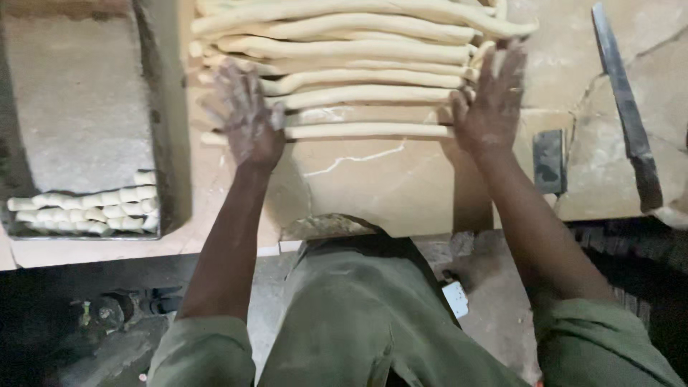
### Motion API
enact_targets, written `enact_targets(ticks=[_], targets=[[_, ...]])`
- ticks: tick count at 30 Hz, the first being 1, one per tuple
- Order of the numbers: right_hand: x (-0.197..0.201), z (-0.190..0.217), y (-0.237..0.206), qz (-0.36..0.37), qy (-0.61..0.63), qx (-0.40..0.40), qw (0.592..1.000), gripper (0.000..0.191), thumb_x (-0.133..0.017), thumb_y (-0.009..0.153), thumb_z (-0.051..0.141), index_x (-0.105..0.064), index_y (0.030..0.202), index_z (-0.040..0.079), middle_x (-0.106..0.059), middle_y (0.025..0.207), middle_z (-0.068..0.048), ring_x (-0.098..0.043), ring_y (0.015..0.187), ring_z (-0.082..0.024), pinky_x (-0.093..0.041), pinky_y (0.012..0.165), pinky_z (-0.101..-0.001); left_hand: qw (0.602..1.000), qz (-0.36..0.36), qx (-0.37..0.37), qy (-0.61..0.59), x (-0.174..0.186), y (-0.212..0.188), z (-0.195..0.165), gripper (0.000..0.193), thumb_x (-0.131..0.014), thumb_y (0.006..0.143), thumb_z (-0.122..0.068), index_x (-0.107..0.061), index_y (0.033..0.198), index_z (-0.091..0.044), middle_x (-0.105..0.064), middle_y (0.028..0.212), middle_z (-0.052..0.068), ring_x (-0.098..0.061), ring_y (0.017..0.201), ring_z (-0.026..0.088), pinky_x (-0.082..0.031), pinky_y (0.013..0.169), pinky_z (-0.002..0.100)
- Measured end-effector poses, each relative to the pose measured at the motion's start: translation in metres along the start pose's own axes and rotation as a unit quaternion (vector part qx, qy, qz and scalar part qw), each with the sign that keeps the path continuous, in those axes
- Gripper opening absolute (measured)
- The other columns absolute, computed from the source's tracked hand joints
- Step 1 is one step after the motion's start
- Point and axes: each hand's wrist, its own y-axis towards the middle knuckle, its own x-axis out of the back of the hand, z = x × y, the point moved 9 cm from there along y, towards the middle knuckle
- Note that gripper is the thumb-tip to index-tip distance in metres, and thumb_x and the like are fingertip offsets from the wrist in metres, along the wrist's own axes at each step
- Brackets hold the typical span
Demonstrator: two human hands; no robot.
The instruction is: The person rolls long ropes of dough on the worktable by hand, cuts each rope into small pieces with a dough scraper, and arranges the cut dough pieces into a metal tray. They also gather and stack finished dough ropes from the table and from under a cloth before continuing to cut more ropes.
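**Here, two flat palms on the nearest rope of dough**

Seen from above, we press both hands down on the dough rope (pixel 369 130) that lies closest to us on the worn, floury tabletop (pixel 373 186). Our left hand (pixel 247 118) covers its left end, our right hand (pixel 491 100) its right end, and the fingers (pixel 505 68) of both are spread wide and flat, gripping nothing; the palms rest on the dough rather than close around it. The rope's long axis runs left to right, straight across our reach, so it lies crosswise under the fingers, which point away from us. Neither hand is clearly the nearer: each sits at its own end, well apart, with the bare middle of the rope between them.

Beyond the fingertips, a stack of dough ropes (pixel 358 50) lies parallel to the first, row behind row, reaching the upper edge of the view. To the left, a metal tray (pixel 168 143) holds short dough pieces (pixel 93 208) packed in rows at its near end, the rest of its floor bare. To the right, a small dark scraper (pixel 549 161) lies just beside our right wrist, and farther right a long dark blade (pixel 623 107) lies slantwise on the cracked surface. We see no packages, labels or signs on the tabletop; a small pale tag-like thing (pixel 456 298) shows below its edge, its kind unclear.
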Motion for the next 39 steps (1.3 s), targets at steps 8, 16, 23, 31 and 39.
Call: enact_targets(ticks=[8, 16, 23, 31, 39], targets=[[-0.012, -0.044, -0.168, 0.021, -0.015, 0.171, 0.985, 0.085, -0.066, 0.092, 0.047, -0.032, 0.158, 0.006, -0.025, 0.164, -0.028, -0.017, 0.153, -0.051, -0.009, 0.121, -0.071, 0.998, 0.048, 0.016, -0.046, -0.024, -0.186, -0.014, 0.069, -0.047, 0.107, -0.044, -0.029, 0.166, -0.013, -0.002, 0.17, 0.037, 0.004, 0.153, 0.065, 0.003, 0.119, 0.079], [0.028, -0.18, -0.144, -0.119, 0.051, -0.153, 0.98, 0.085, -0.083, 0.086, 0.041, -0.046, 0.142, -0.01, -0.039, 0.146, -0.037, -0.034, 0.137, -0.055, -0.025, 0.114, -0.0633, 0.993, 0.078, -0.085, -0.005, -0.057, -0.198, -0.112, 0.075, -0.06, 0.096, -0.044, -0.027, 0.161, -0.029, -0.015, 0.173, 0.014, -0.009, 0.157, 0.049, 0.001, 0.116, 0.081], [0.037, -0.157, -0.115, -0.082, 0.268, -0.215, 0.936, 0.069, -0.066, 0.094, 0.031, -0.04, 0.142, -0.012, -0.062, 0.101, -0.007, -0.067, 0.08, -0.018, -0.062, 0.068, -0.0329, 0.972, 0.096, -0.208, 0.055, -0.047, -0.142, -0.07, 0.07, -0.063, 0.086, -0.022, -0.05, 0.153, -0.012, -0.038, 0.164, 0.014, -0.028, 0.154, 0.034, -0.018, 0.125, 0.055], [-0.06, 0.124, -0.183, 0.231, 0.157, -0.127, 0.952, 0.065, -0.065, 0.092, 0.027, -0.037, 0.143, -0.002, -0.07, 0.111, -0.025, -0.073, 0.09, -0.035, -0.06, 0.077, -0.0482, 0.98, 0.068, -0.188, -0.023, 0.022, -0.122, 0.107, 0.031, -0.065, 0.096, -0.022, -0.069, 0.124, -0.01, -0.051, 0.153, 0.013, -0.041, 0.146, 0.033, -0.042, 0.112, 0.048], [-0.124, 0.368, -0.178, 0.287, 0.176, 0.158, 0.928, 0.07, -0.063, 0.082, 0.005, -0.024, 0.139, -0.006, -0.069, 0.083, -0.031, -0.068, 0.081, -0.049, -0.053, 0.073, -0.0592, 0.97, 0.167, -0.176, -0.023, 0.029, -0.107, 0.13, 0.039, -0.073, 0.083, -0.035, -0.072, 0.117, -0.014, -0.05, 0.15, 0.013, -0.041, 0.14, 0.036, -0.041, 0.109, 0.053]])
